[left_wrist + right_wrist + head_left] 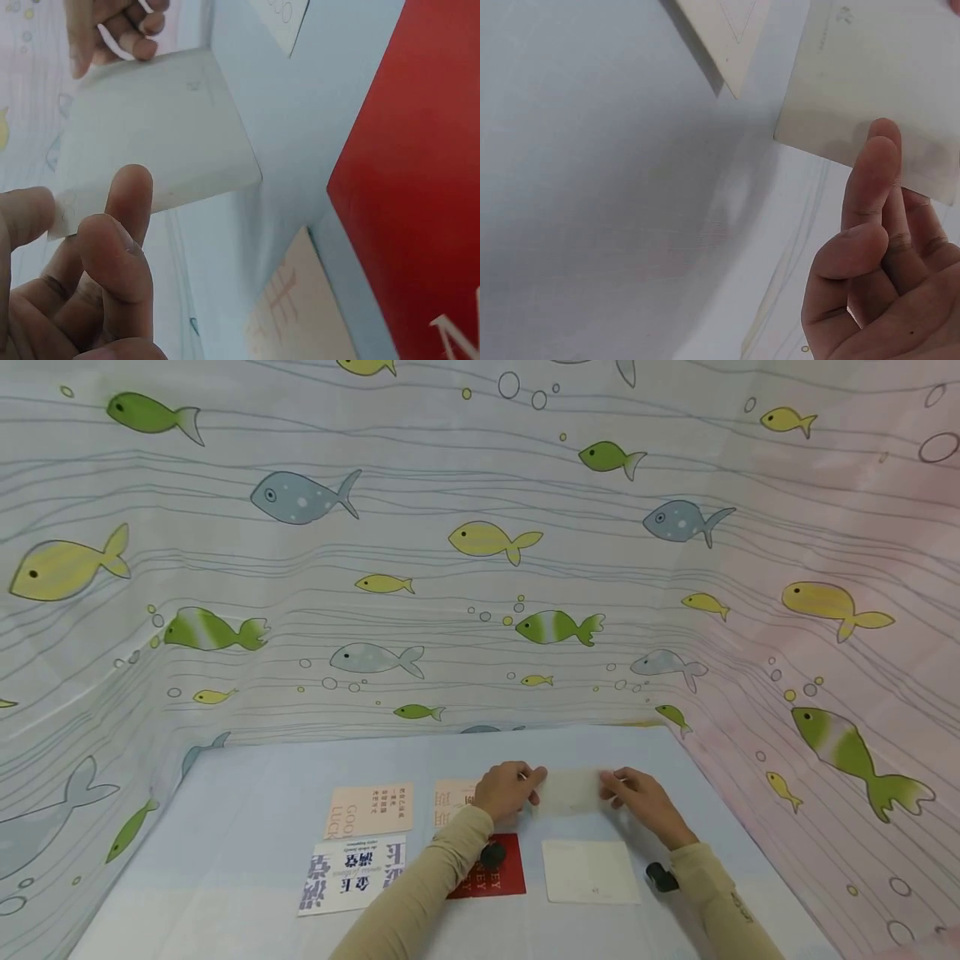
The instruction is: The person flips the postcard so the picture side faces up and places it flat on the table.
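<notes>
A plain off-white card (572, 792) is held up between both hands, over the back right part of the table. My left hand (504, 792) pinches its left edge between thumb and fingers. At the opposite edge, my right hand (648, 803) pinches it the same way. In the left wrist view the card (157, 135) is tilted up off the table, with small faint marks near its corners. The right wrist view shows a small printed mark on the card (877, 67). Beneath the left hand lies a peach card (452, 795) with lettering, partly hidden.
Lying on the pale table (210, 860) are a peach GOOD LUCK card (369, 812), a white card with blue characters (352, 875), a red card (510, 881) partly behind the left forearm, and a cream card (591, 872). Fish-patterned curtain (450, 610) encloses the back and sides.
</notes>
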Demonstrator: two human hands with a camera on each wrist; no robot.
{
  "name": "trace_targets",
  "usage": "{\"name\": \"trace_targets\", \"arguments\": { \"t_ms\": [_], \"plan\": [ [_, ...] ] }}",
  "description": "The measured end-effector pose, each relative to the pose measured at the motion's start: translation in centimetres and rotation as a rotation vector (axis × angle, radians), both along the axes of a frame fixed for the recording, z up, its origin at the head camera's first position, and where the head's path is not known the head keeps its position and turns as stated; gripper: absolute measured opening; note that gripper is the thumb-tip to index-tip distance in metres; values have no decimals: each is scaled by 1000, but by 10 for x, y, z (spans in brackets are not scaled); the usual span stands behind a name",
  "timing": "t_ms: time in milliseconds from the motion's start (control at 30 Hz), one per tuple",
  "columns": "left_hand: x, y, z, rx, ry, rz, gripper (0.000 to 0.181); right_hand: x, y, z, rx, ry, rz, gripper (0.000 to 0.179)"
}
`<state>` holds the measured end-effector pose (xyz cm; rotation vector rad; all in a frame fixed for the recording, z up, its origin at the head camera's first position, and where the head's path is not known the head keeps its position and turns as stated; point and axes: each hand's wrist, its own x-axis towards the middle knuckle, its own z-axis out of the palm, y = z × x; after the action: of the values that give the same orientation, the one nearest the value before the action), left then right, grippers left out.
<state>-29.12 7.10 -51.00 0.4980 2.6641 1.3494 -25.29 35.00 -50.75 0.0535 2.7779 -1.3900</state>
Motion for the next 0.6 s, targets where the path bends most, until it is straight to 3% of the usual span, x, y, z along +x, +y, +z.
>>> {"name": "trace_targets", "arguments": {
  "t_ms": [367,600],
  "plan": [
    [6,0,7,-42,78,-38,39,3,4,2,17,25,-3,56],
    [10,-4,7,-47,119,-73,37,7,7,2,-6,38,40,48]
  ]
}}
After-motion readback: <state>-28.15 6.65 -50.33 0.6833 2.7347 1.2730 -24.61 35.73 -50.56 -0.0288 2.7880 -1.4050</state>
